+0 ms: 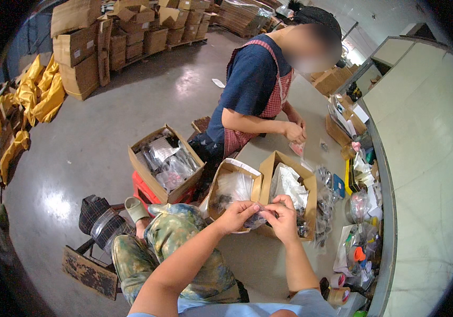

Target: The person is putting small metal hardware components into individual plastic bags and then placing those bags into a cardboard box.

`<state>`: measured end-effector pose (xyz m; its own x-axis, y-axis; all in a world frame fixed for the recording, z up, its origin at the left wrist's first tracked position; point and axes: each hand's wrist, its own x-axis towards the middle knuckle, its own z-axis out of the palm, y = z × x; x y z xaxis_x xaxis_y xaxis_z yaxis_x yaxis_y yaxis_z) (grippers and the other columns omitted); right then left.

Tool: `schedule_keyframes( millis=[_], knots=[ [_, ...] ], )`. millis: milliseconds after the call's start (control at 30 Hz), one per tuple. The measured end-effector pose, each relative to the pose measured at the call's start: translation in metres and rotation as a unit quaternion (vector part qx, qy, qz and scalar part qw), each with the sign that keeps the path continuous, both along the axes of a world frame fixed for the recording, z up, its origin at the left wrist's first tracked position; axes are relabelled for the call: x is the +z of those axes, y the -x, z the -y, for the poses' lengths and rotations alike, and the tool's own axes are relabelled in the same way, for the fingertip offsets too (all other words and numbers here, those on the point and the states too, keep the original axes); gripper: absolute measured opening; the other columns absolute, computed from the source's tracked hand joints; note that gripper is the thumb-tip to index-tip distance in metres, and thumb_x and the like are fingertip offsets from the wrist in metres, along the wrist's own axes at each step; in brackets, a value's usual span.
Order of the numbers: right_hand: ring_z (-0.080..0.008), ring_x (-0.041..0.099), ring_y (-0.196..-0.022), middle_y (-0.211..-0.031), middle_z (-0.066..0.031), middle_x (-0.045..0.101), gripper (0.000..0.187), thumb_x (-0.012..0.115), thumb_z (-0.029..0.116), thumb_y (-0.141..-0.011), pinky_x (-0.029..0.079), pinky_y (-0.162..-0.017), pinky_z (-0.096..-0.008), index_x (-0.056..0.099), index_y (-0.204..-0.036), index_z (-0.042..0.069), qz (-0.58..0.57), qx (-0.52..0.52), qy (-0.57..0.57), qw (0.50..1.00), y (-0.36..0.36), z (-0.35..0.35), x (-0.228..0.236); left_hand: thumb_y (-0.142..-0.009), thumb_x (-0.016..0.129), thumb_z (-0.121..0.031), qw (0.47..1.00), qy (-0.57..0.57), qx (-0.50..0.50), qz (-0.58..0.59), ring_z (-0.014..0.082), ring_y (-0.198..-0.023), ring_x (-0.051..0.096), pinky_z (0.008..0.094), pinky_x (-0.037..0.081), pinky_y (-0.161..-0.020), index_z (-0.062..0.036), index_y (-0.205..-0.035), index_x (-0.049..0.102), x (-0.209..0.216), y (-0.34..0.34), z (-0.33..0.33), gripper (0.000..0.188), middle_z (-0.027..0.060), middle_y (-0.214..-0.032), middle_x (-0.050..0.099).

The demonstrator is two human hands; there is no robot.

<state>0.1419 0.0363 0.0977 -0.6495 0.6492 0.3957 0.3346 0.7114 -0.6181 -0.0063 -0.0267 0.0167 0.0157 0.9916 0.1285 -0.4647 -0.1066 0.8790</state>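
The grey table [268, 259] carries two open cardboard boxes side by side. The right box [290, 190] holds crumpled clear plastic bags; the left box [231, 190] holds a clear bag and small dark parts. A third open box [165, 164] of bagged parts sits on a red crate [144, 189] on the floor beside the table. Across the table a co-worker [253, 90] in a checked apron handles a small pink packet [297, 148]. Clutter of bags, bottles and tape rolls [361, 248] lines the table's right edge. Above the near edge of the two boxes, the left hand [235, 215] and right hand [282, 217] meet, each grip pinching a small clear bag [258, 217] of dark parts that spans between the fingertips.
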Motion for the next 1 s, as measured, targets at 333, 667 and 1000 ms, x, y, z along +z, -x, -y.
schedule_keyframes(
  millis=[333,667,1000],
  knots=[
    [-0.0165,0.060,-0.075,-0.099,-0.0089,0.048,0.012,0.074,0.002,-0.069,0.048,-0.067,-0.0265,0.068,-0.079,0.001,-0.019,-0.019,-0.044,0.999,0.004,0.004,-0.015,-0.089,0.059,-0.014,0.984,0.007,0.162,0.068,0.0020,-0.061,0.047,0.0177,0.036,-0.051,-0.0004,-0.094,0.063,-0.002,-0.006,-0.004,0.015,-0.0015,-0.079,0.062],
    [-0.0215,0.060,-0.081,-0.102,-0.0118,0.048,0.013,0.071,0.003,-0.071,0.048,-0.074,-0.0317,0.067,-0.083,0.000,0.025,-0.009,-0.023,0.999,0.009,0.005,-0.025,-0.088,0.061,-0.013,0.982,-0.002,0.182,0.044,0.0059,-0.068,0.055,0.0217,0.046,-0.063,0.0019,-0.088,0.066,-0.016,-0.004,-0.008,0.016,0.0009,-0.077,0.065],
    [-0.0206,0.061,-0.074,-0.080,-0.0111,0.062,0.016,0.069,0.006,-0.075,0.048,-0.066,-0.0293,0.061,-0.084,-0.004,0.026,0.041,0.068,0.997,0.008,-0.003,-0.036,-0.088,0.059,-0.010,0.983,0.020,0.181,-0.014,0.0063,-0.071,0.055,0.0223,0.046,-0.065,0.0031,-0.085,0.064,-0.005,-0.003,-0.002,0.015,0.0023,-0.078,0.065]
  ],
)
